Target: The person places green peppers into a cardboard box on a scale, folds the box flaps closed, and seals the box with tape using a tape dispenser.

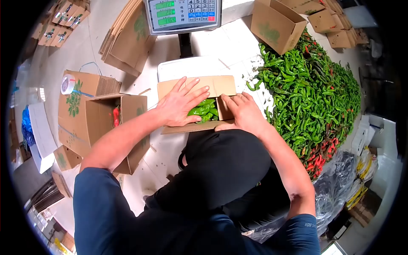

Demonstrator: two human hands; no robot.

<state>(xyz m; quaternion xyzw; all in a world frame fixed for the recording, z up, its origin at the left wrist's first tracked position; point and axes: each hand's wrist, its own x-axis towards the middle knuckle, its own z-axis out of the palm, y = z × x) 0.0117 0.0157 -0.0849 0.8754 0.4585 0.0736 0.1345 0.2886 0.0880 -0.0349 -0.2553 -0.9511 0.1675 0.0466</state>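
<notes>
A cardboard box (195, 83) with its flaps raised stands at the white scale platform (187, 63), and green peppers (207, 111) show inside it. My left hand (182, 102) lies spread over the left part of the box, fingers apart, its thumb beside the peppers. At the box's right end, my right hand (244, 111) has its fingers bent over a short inner flap (223, 108), with the thumb at the near flap. The scale's display (182, 15) stands behind the platform.
A big heap of green peppers (306, 89) with some red ones lies to the right, an open box (278, 25) at its top. On the left stand an open box (138, 110) holding something red and a box with a tape roll (67, 84). Folded cardboard (127, 38) leans behind.
</notes>
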